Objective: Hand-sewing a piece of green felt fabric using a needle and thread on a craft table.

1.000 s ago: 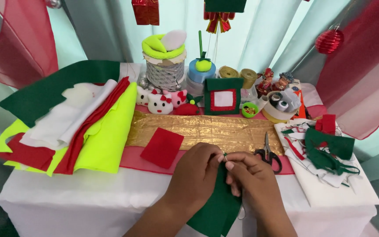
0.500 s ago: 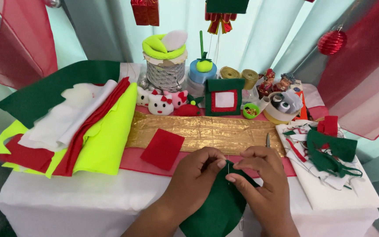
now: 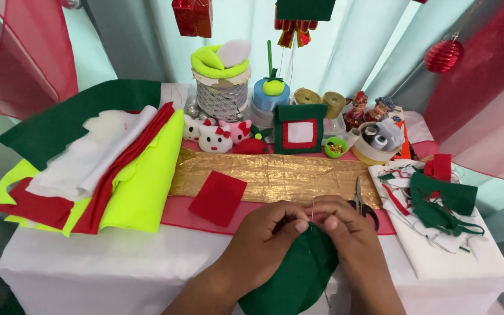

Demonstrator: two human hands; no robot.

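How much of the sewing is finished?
Done: the green felt piece is already cut to a rounded shape, and the scissors lie aside. In hand: the left hand and right hand pinch its top edge, a needle sticking up. Left: no finished seam shows, and the red felt square lies untouched.

Craft table (image 3: pixel 118 256) in a white cloth, with a gold runner (image 3: pixel 275 178) across its middle

Left of the runner – a stack of felt sheets (image 3: pixel 94 163), green, white, red and neon yellow; on its near edge a red felt square (image 3: pixel 218 198); right of it scissors (image 3: pixel 361 201) and white cloth with felt scraps (image 3: pixel 438 216); behind it ribbon spools (image 3: pixel 321 102) and small plush toys (image 3: pixel 215 137)
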